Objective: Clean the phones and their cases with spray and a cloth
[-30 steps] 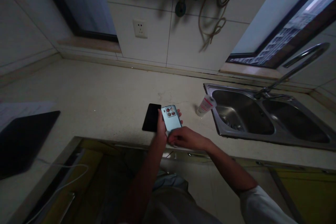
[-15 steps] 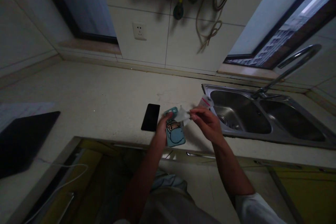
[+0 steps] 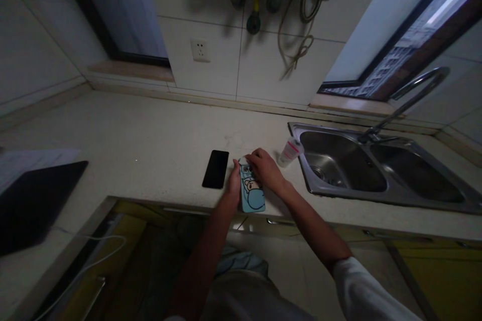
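A light-blue phone case with a cartoon bear lies at the front edge of the pale countertop. My left hand grips its left side, fingers curled round it. My right hand rests on the top end of the case, fingers bent and pressing down on the camera corner. A white wipe seen earlier is hidden under this hand, if it is still there. A black phone lies face up just left of my left hand.
A small white tube with a pink label lies beside the steel double sink with its tap. A dark flat slab sits at the far left. A wall socket and hanging hoses are behind.
The phone, first held camera side up, now shows the bear case. My right hand lifted a white wipe beside it, then came down onto the case's top end.
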A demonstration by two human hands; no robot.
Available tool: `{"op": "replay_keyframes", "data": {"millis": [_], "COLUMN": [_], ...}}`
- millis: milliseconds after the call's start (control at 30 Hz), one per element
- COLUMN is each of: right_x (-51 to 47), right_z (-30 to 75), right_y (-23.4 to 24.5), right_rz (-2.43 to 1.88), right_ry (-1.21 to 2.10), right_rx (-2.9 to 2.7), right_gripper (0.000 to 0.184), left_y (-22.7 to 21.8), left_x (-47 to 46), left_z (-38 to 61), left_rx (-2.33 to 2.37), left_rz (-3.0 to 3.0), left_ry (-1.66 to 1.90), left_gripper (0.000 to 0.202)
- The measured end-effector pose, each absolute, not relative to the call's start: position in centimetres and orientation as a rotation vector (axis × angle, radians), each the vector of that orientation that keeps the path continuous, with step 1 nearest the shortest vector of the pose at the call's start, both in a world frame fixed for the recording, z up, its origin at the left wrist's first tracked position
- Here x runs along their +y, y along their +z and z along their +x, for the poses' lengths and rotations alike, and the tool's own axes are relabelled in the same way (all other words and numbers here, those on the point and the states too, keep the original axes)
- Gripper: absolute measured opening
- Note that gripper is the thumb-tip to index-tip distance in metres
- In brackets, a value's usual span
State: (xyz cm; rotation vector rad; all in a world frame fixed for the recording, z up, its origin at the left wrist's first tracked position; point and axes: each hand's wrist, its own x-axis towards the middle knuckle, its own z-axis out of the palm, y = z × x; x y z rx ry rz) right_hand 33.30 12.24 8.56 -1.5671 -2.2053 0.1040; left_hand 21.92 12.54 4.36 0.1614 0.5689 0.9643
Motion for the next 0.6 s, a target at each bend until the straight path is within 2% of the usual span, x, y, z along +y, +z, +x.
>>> {"op": "replay_keyframes", "data": {"millis": [167,333,400,600], "right_x": [10.7,9.1,7.9,3.9], "right_z": [31.9,31.4,31.4,32.6], "right_y": [8.9,8.4,8.2,8.9], "right_rz": [-1.426,-1.328,-1.370,-1.577], "right_ry": [0.140,0.347,0.489,0.836], "right_rx": [-2.241,-2.310,-2.242,-1.972], "right_gripper": [0.026,0.022,0.020,0.032], "left_y": [4.4,4.2,4.2,4.2], "left_x": [12.4,12.7,12.9,13.2], "left_z": [21.8,21.3,21.0,20.4], "left_rx": [0.532,0.431,0.451,0.437], "left_rz": [0.168,0.279,0.258,0.181], "left_ry": [0.957,1.050,1.088,1.156], "left_gripper": [0.061,0.066,0.064,0.056]}}
